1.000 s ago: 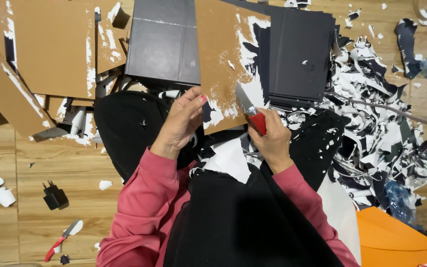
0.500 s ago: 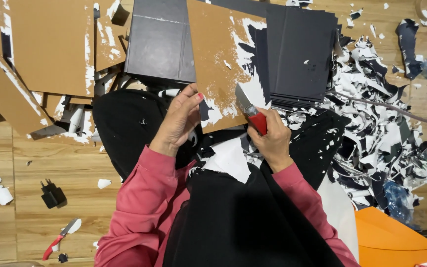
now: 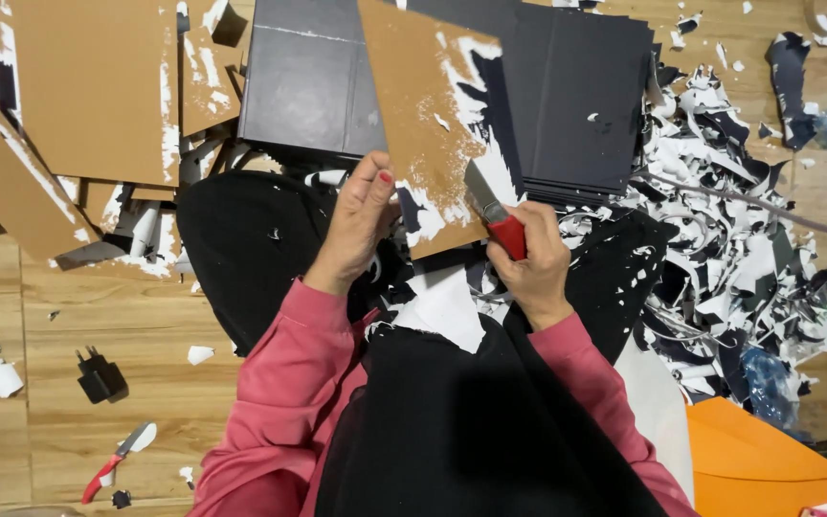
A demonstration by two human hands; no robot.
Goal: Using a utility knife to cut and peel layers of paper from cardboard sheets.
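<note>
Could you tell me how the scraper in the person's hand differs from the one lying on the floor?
The held scraper is gripped by the right hand, blade on the brown board; the floor scraper lies untouched on the wood, away from the work. The held one looks larger, being nearer. Both have red handles.

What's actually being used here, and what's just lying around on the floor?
In use:
left hand holding the brown board
right hand gripping the red-handled scraper, blade on the board

Lying about:
black plug
red-handled tool
stack of dark panels
heap of paper scraps
bare brown boards
orange sheet
</note>
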